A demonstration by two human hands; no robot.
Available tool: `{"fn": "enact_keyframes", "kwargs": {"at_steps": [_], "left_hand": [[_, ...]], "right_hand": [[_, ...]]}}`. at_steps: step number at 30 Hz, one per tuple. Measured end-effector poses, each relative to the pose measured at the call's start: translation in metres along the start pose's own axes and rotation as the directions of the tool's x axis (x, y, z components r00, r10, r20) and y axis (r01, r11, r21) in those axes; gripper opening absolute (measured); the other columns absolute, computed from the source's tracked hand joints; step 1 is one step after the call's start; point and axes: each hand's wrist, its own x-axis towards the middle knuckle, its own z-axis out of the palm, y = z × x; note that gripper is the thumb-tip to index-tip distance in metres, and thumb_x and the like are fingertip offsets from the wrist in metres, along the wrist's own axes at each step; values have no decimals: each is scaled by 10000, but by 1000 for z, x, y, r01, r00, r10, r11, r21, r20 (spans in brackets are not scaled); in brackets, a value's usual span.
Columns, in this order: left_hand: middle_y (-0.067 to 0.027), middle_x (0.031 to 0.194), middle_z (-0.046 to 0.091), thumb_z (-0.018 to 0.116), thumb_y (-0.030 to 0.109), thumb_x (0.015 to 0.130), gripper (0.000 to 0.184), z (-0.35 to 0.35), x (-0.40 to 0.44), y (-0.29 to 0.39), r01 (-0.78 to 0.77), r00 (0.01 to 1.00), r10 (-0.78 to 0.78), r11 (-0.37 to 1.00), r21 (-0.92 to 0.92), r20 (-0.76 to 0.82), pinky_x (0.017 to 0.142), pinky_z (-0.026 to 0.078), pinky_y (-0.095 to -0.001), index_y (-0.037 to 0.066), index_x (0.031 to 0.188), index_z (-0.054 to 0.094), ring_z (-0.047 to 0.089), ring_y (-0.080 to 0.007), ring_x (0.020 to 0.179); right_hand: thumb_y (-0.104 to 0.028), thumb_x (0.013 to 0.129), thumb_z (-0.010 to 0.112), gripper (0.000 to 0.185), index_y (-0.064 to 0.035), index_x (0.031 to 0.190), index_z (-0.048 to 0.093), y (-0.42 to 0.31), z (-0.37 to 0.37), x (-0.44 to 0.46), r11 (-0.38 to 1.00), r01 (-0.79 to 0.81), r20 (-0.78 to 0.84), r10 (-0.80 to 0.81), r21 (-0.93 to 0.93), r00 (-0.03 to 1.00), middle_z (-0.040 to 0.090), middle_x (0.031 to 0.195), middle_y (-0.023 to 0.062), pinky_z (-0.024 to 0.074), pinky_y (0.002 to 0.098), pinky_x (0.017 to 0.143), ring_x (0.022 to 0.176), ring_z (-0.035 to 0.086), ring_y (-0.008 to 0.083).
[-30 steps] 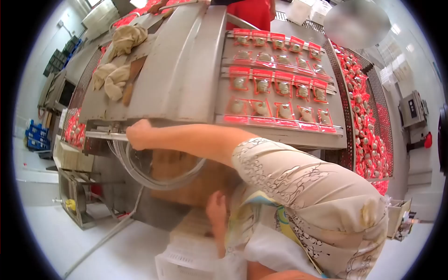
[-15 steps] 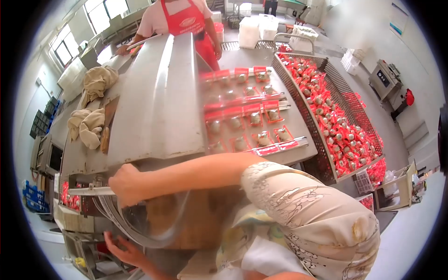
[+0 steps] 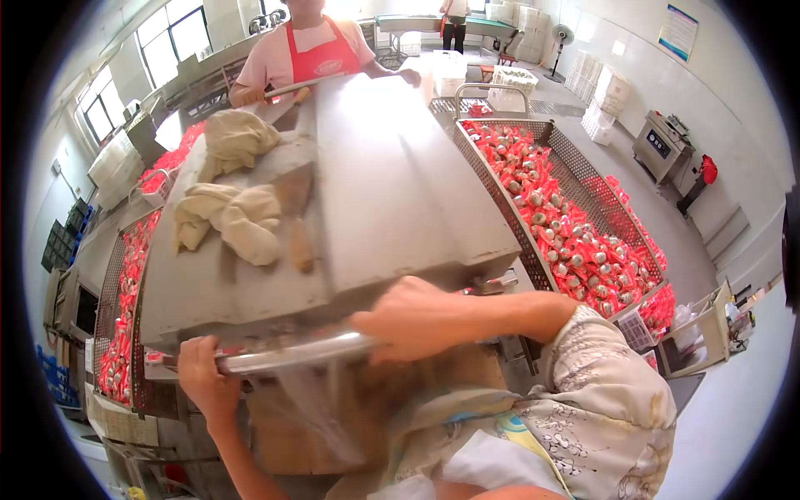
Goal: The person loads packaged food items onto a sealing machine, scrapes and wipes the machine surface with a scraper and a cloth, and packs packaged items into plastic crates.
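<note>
Since the earlier frame, the metal cover (image 3: 408,192) has shifted rightward, so its edge now reaches close to the right-hand perforated tray (image 3: 608,196), and the rows of red packets that lay beside it are out of view; the left hand (image 3: 207,379) has risen from below to the front rail. The cover lies across the middle of the view, in front of the person, with two bundled cloths (image 3: 242,221) and a brown-handled tool (image 3: 300,237) on its left part. Both hands are at the metal bar (image 3: 287,354) along its near edge, well apart from each other: the left appears folded over the bar's left end, while the right hand (image 3: 404,321), blurred, is closed in a fist around its right part. The step in hand looks to be moving the cover by this bar. As a judgement, the next move calls for an even hold at both ends, keeping the cover level and the fingers clear of its lower edge, in step with the co-worker (image 3: 312,54), whose hand (image 3: 247,94) is at the far-side rail. Clear plastic (image 3: 321,408) hangs blurred below the bar, where it could snag. Loose red packets (image 3: 596,271) fill much of the right-hand tray.
</note>
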Motion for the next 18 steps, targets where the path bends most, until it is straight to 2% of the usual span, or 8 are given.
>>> {"fn": "enact_keyframes", "kwargs": {"at_steps": [1, 3, 6, 9, 10, 13, 14, 18], "left_hand": [[-140, 804, 514, 696, 135, 689, 237, 9, 4, 11, 18, 999, -16, 999, -38, 43, 659, 417, -426, 27, 824, 533, 520, -347, 784], [-118, 634, 478, 737, 243, 674, 332, 35, -1, 35, -66, 993, 70, 997, -40, 96, 511, 369, -418, 54, 614, 471, 495, -330, 612], [-106, 533, 469, 734, 287, 682, 385, 79, -22, 70, -144, 978, 156, 986, -88, 140, 448, 360, -413, 71, 542, 448, 495, -318, 511], [-107, 510, 489, 722, 341, 696, 419, 118, -44, 105, -158, 964, 181, 979, -128, 194, 432, 376, -401, 77, 522, 447, 510, -304, 481], [-104, 518, 509, 694, 242, 666, 320, 119, -43, 121, -158, 959, 194, 971, -179, 207, 442, 399, -387, 80, 519, 461, 528, -298, 490], [-99, 528, 522, 629, 138, 590, 156, 157, -70, 135, -113, 941, 165, 976, -187, 294, 453, 416, -383, 87, 533, 492, 540, -295, 499], [-95, 542, 535, 569, 98, 525, 52, 166, -75, 140, -92, 945, 153, 973, -212, 290, 462, 425, -381, 97, 547, 522, 551, -292, 518], [-100, 560, 543, 578, 104, 528, 59, 188, -92, 153, -46, 920, 123, 976, -211, 372, 468, 427, -375, 90, 552, 527, 554, -295, 539]], "right_hand": [[-363, 744, 700, 382, -29, 876, 571, 11, 5, -15, 1000, -22, -8, 22, -17, 1000, 617, 681, 154, 466, 445, 627, 708, 628, 349], [-401, 770, 667, 367, -61, 857, 561, 36, 23, -42, 997, -63, -19, 62, -50, 998, 600, 640, 145, 457, 448, 586, 662, 613, 352], [-413, 765, 663, 351, -83, 850, 578, 70, 55, -76, 979, -200, 25, 201, -41, 979, 613, 671, 133, 461, 453, 614, 685, 613, 352], [-354, 690, 702, 323, -71, 811, 602, 102, 93, -102, 952, -302, 48, 300, 42, 953, 637, 743, 145, 469, 444, 650, 740, 625, 346], [-391, 687, 700, 349, -70, 788, 603, 112, 105, -109, 949, -311, 66, 308, 52, 949, 640, 742, 143, 471, 437, 654, 745, 627, 343], [-421, 684, 695, 381, -68, 795, 605, 137, 133, -122, 948, -311, 102, 304, 70, 947, 637, 720, 142, 471, 438, 656, 747, 628, 345], [-450, 704, 678, 391, -81, 814, 607, 143, 140, -124, 947, -315, 125, 306, 62, 944, 636, 728, 137, 470, 441, 657, 750, 626, 345], [-509, 755, 630, 405, -115, 849, 618, 158, 169, -132, 944, -326, 149, 316, 44, 937, 636, 726, 125, 469, 446, 644, 739, 624, 343]]}}
